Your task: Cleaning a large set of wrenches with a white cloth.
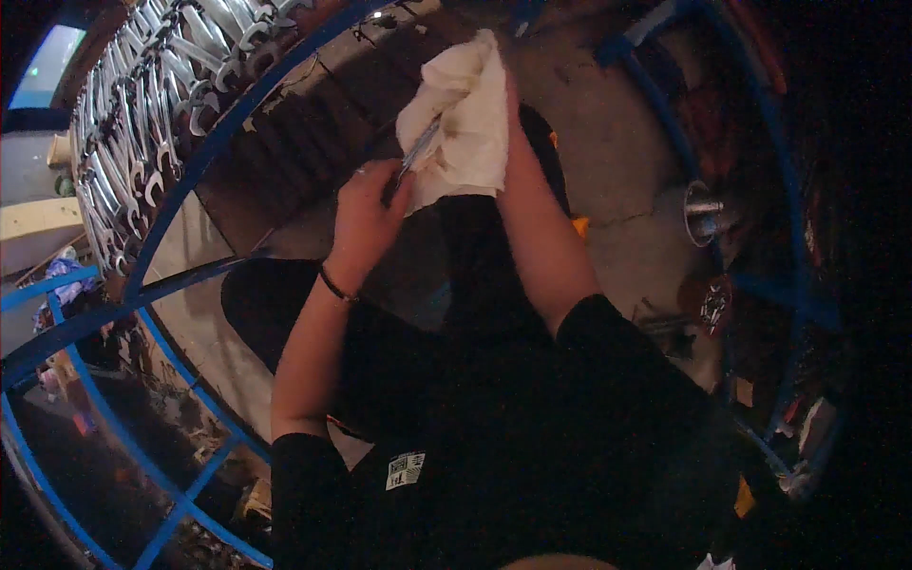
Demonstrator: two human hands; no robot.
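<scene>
In front of me, above my lap, my left hand (pixel 370 204) is closed around one end of a slim, shiny wrench (pixel 423 144). The wrench's shank lies against a crumpled white cloth (pixel 478 142), and its far end disappears into the folds. Behind and under that cloth is my right hand (pixel 511 123), supporting it, with most of its fingers covered. Dark smudges mark the cloth near the metal. A dark band circles my left wrist.
Many silver open-ended wrenches (pixel 161 95) are heaped at upper left, beyond a curved blue metal frame (pixel 204 157). More blue rails (pixel 138 456) fill the lower left. At right, a shiny round metal piece (pixel 703 214) sits near another blue frame (pixel 655 90).
</scene>
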